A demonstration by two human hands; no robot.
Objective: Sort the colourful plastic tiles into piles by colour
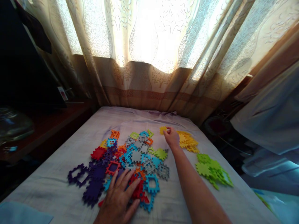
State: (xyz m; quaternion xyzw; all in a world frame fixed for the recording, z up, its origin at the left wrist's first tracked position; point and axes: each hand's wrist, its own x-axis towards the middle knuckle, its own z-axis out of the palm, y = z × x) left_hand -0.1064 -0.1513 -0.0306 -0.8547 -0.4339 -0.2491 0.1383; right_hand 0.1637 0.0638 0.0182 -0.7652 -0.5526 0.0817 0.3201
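Note:
My left hand (pixel 120 197) lies with fingers spread on the near edge of a mixed heap of interlocking plastic tiles (pixel 136 156). Red, purple and blue pieces show around its fingertips. Farther off, my right hand (pixel 171 137) pinches a yellow tile (pixel 162 130) by its right side. Just right of that hand is a pile of yellow tiles (pixel 188 141), partly covered by the wrist. A pile of green tiles (pixel 213 170) sits nearer, to the right of my forearm. Purple tiles (pixel 93 186) make up the heap's left side.
A pale sheet (pixel 77 143) covers the bed or table under the tiles. Patterned curtains (pixel 149 77) hang behind it. At left stands a dark wooden surface (pixel 77 113) with a large dark screen (pixel 25 68). Light cloth (pixel 268 112) hangs at right.

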